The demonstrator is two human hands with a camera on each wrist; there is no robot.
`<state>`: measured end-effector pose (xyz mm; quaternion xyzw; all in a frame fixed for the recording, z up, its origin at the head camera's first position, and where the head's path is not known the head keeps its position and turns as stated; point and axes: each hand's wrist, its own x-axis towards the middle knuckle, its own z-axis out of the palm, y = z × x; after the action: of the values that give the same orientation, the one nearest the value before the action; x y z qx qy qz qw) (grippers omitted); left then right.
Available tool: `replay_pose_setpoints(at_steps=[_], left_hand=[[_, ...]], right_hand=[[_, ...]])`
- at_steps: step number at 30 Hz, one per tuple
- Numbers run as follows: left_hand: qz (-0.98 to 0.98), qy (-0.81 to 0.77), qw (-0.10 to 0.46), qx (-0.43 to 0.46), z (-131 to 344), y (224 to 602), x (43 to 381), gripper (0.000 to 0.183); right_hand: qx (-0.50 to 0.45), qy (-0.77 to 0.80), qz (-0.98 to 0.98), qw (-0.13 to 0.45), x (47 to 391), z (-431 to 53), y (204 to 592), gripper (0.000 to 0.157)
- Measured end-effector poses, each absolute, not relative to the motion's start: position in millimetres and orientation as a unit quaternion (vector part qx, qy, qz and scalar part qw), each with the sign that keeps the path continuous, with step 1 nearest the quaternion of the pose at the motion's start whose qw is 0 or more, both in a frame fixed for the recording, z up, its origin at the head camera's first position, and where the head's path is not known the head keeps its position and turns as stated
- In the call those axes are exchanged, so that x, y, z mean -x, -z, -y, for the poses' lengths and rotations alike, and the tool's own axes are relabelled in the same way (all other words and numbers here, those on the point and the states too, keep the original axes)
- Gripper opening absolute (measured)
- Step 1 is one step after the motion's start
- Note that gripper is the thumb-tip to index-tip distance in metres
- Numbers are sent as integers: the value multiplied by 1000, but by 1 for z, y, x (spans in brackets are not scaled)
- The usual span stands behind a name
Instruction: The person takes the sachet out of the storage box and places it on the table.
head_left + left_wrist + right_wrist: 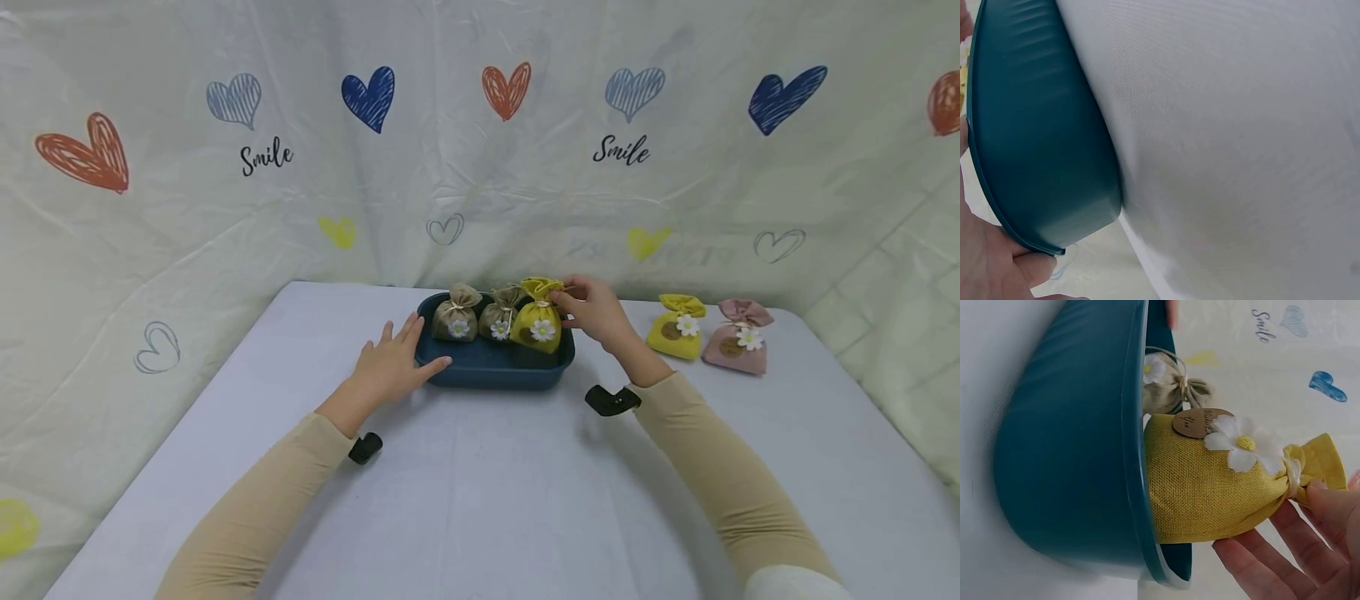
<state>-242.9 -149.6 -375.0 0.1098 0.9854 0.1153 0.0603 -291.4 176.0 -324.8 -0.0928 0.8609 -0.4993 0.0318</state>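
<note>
A dark teal plastic basin point(491, 379) stands at the far side of the table. Two beige-brown drawstring pouches point(455, 317) with white flowers sit inside it, toward the left and middle. At its right end, my right hand point(596, 312) pinches the gathered neck of a yellow drawstring pouch point(1216, 481). That pouch has a white flower and a round brown tag, and its lower part is within the rim. My left hand point(390, 362) rests on the basin's left end with its fingers spread, touching the rim in the left wrist view.
Right of the basin, another yellow pouch point(675, 329) and a pink pouch point(738, 340) lie on the white-covered table point(480, 483). Behind the table hangs a pale backdrop point(480, 183) printed with hearts and lettering. Small black wrist devices point(611, 401) show near both sleeves.
</note>
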Motion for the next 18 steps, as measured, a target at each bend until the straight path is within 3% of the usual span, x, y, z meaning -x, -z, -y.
replay_pose_setpoints(at_steps=[18], left_hand=[[-986,-114,63,-107,149,373,242,100]], right_hand=[[112,499,-859,36,276,-184,312,35]])
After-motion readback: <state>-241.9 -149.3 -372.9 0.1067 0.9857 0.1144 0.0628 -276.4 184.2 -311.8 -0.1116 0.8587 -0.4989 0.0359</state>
